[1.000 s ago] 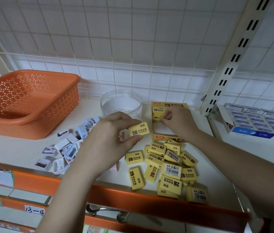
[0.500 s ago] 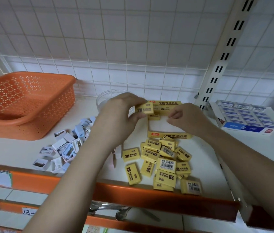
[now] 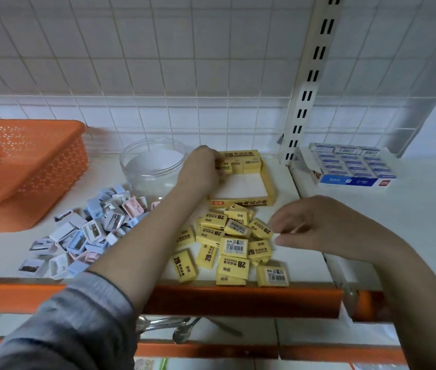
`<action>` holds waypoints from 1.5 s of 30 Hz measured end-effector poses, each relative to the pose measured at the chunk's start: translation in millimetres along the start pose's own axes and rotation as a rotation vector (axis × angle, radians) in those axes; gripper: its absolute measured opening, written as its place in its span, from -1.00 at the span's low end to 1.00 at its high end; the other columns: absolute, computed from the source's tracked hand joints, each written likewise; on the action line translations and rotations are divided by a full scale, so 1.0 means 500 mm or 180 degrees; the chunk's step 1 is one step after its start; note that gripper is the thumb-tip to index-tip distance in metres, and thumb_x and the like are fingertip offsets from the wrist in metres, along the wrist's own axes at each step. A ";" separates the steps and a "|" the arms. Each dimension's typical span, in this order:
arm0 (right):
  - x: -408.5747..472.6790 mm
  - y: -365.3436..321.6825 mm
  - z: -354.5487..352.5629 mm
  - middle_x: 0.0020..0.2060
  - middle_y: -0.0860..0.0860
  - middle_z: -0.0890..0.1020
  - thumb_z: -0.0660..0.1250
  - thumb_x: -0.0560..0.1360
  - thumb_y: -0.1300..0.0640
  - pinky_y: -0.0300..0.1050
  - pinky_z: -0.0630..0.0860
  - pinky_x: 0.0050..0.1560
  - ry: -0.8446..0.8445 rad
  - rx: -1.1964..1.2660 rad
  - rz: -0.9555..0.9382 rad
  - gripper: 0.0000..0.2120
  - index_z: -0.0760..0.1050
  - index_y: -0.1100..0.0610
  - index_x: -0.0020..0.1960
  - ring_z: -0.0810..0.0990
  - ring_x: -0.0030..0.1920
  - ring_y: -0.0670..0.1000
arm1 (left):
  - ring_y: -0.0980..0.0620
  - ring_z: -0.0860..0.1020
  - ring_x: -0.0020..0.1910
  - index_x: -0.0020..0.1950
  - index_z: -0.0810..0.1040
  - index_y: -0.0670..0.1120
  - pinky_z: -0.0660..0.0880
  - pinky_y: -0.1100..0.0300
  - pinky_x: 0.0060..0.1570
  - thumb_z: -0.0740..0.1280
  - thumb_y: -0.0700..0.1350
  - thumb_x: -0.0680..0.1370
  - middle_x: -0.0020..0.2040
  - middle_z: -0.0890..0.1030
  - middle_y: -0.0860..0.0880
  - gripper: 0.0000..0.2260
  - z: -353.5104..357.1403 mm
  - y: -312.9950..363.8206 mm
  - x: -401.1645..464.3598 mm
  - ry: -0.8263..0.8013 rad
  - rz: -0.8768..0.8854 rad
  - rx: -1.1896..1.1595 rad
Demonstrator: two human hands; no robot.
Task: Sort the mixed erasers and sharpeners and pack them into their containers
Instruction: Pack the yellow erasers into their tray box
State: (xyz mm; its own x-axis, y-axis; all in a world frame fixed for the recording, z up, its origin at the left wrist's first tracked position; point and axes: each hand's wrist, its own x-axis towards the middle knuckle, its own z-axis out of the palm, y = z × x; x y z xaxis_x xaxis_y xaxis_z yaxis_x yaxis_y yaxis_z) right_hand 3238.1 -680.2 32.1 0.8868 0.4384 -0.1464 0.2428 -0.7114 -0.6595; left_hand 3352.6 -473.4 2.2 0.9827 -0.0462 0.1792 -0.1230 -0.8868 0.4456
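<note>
A yellow eraser box (image 3: pixel 269 182) lies open on the white shelf, with a row of erasers along its back wall. My left hand (image 3: pixel 202 166) reaches into the box's back left corner and holds a yellow eraser (image 3: pixel 224 166) there against the row. Several loose yellow 2B erasers (image 3: pixel 227 244) lie heaped in front of the box. My right hand (image 3: pixel 315 225) hovers at the right edge of that heap with fingers loosely curled and nothing in them. A pile of small white, blue and pink sharpeners (image 3: pixel 88 231) lies to the left. A clear round jar (image 3: pixel 152 166) stands behind them.
An orange perforated basket (image 3: pixel 24 166) sits at the far left. A box of blue-and-white erasers (image 3: pixel 350 166) stands on the neighbouring shelf to the right, past a white slotted upright (image 3: pixel 305 97). The orange shelf lip (image 3: pixel 238 300) runs along the front edge.
My left hand carried the eraser from above the heap into the box's back left corner. My right hand left the box and dropped toward the right side of the loose heap.
</note>
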 end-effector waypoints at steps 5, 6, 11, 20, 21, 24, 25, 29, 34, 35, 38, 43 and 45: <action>-0.007 0.002 0.024 -0.13 -0.23 0.63 0.49 0.36 -0.01 -0.48 0.46 -0.08 -0.0045 0.0096 -0.0055 -0.74 0.52 -0.21 -0.01 0.56 -0.08 -0.32 | -0.13 0.48 0.16 0.19 0.57 -0.13 0.47 0.04 0.14 0.29 -0.27 0.51 0.18 0.50 -0.13 -0.73 0.021 -0.009 0.015 -0.0072 -0.0024 0.0249; -0.007 0.002 0.029 -0.12 -0.22 0.62 0.50 0.35 0.00 -0.49 0.44 -0.09 -0.0057 0.0107 -0.0069 -0.73 0.52 -0.21 -0.01 0.56 -0.08 -0.32 | -0.12 0.47 0.18 0.22 0.56 -0.11 0.46 0.04 0.15 0.29 -0.26 0.51 0.20 0.50 -0.12 -0.71 0.024 -0.011 0.016 -0.0083 -0.0019 0.0251; -0.003 0.003 0.041 -0.07 -0.21 0.60 0.50 0.35 0.00 -0.42 0.46 -0.06 -0.0055 0.0022 -0.0128 -0.69 0.53 -0.19 0.05 0.53 -0.03 -0.28 | -0.11 0.46 0.14 0.17 0.58 -0.12 0.46 0.08 0.00 0.27 -0.25 0.52 0.14 0.49 -0.12 -0.75 0.036 -0.019 0.019 0.0025 -0.0012 0.0477; 0.012 0.004 0.055 0.02 -0.13 0.59 0.47 0.39 0.01 -0.19 0.51 0.08 -0.0080 -0.0204 -0.0106 -0.61 0.54 -0.06 0.21 0.54 0.00 -0.22 | -0.12 0.53 0.02 0.08 0.60 -0.18 0.45 0.12 -0.12 0.26 -0.27 0.54 0.05 0.53 -0.13 -0.82 0.036 -0.019 0.010 0.0153 -0.0214 0.0620; 0.013 0.006 0.057 0.03 -0.11 0.59 0.46 0.40 0.01 -0.17 0.51 0.09 -0.0080 -0.0245 -0.0095 -0.61 0.54 -0.05 0.21 0.54 -0.01 -0.21 | -0.12 0.54 0.01 0.07 0.60 -0.18 0.48 0.11 -0.10 0.25 -0.28 0.54 0.05 0.55 -0.13 -0.82 0.036 -0.018 0.007 0.0142 -0.0238 0.0600; 0.012 0.011 0.059 -0.01 -0.12 0.59 0.46 0.40 0.03 -0.14 0.53 0.08 -0.0075 -0.0271 -0.0097 -0.65 0.56 -0.04 0.18 0.54 -0.03 -0.20 | -0.11 0.56 -0.02 0.07 0.61 -0.16 0.50 0.10 -0.06 0.23 -0.28 0.53 0.02 0.59 -0.11 -0.80 0.025 -0.018 -0.002 0.0123 -0.0324 0.0432; 0.010 0.012 0.057 -0.03 -0.14 0.58 0.46 0.40 0.02 -0.15 0.53 0.07 -0.0057 -0.0272 -0.0103 -0.67 0.58 -0.04 0.16 0.53 -0.04 -0.21 | -0.12 0.56 -0.01 0.08 0.61 -0.16 0.48 0.12 -0.07 0.23 -0.27 0.54 0.02 0.60 -0.12 -0.79 0.018 -0.016 -0.008 0.0132 -0.0305 0.0403; -0.003 0.015 0.030 -0.10 -0.17 0.57 0.46 0.38 0.00 -0.34 0.50 -0.05 0.0155 -0.0274 -0.0156 -0.75 0.57 -0.08 0.05 0.52 -0.07 -0.25 | -0.16 0.56 -0.01 0.10 0.62 -0.17 0.44 0.12 -0.09 0.21 -0.23 0.57 -0.01 0.62 -0.19 -0.79 -0.021 -0.010 -0.057 0.0210 -0.0255 0.0160; -0.008 0.013 -0.004 -0.22 -0.18 0.58 0.47 0.37 0.05 -0.45 0.43 -0.19 0.0553 -0.0221 -0.0230 -0.83 0.56 -0.09 -0.07 0.50 -0.13 -0.30 | -0.04 0.57 0.06 0.14 0.62 -0.08 0.42 0.21 0.00 0.26 -0.10 0.58 0.05 0.65 -0.10 -0.79 -0.064 -0.005 -0.152 0.0159 -0.0236 -0.0195; -0.006 0.013 -0.008 -0.25 -0.19 0.58 0.48 0.36 0.05 -0.46 0.42 -0.20 0.0639 -0.0196 -0.0233 -0.83 0.57 -0.09 -0.07 0.51 -0.15 -0.31 | 0.00 0.58 0.06 0.15 0.62 -0.05 0.42 0.23 -0.03 0.28 -0.08 0.57 0.07 0.65 -0.06 -0.79 -0.072 -0.005 -0.172 0.0110 -0.0207 -0.0299; 0.001 0.010 -0.011 -0.27 -0.21 0.58 0.50 0.35 0.05 -0.49 0.41 -0.24 0.0841 -0.0146 -0.0246 -0.82 0.56 -0.09 -0.09 0.52 -0.17 -0.31 | 0.14 0.55 0.07 0.15 0.62 0.03 0.42 0.30 -0.12 0.34 -0.03 0.53 0.09 0.62 0.10 -0.79 -0.086 -0.006 -0.226 -0.0195 -0.0016 -0.0677; 0.023 0.004 -0.010 -0.27 -0.21 0.57 0.50 0.35 0.08 -0.53 0.40 -0.25 0.1156 -0.0221 -0.0297 -0.79 0.54 -0.05 -0.06 0.53 -0.21 -0.32 | 0.23 0.50 0.11 0.20 0.57 0.11 0.42 0.27 0.17 0.43 0.12 0.37 0.20 0.54 0.16 -0.59 -0.077 -0.001 -0.276 -0.0944 0.0373 -0.0687; 0.036 -0.001 -0.013 -0.28 -0.22 0.57 0.50 0.35 0.08 -0.54 0.40 -0.25 0.1202 -0.0289 -0.0310 -0.80 0.55 -0.04 -0.07 0.53 -0.22 -0.32 | 0.18 0.49 0.14 0.22 0.56 0.13 0.43 0.15 0.20 0.45 0.14 0.34 0.22 0.51 0.14 -0.55 -0.070 0.003 -0.282 -0.1035 0.0419 -0.0547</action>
State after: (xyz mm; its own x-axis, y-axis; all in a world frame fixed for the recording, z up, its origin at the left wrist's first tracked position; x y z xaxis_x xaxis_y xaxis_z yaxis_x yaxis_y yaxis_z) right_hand 3256.4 -675.4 34.4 0.9360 0.2854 0.2061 0.3517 -0.7296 -0.5866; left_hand 3209.0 -452.0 8.1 0.9462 -0.3222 -0.0305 -0.2451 -0.7748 0.5827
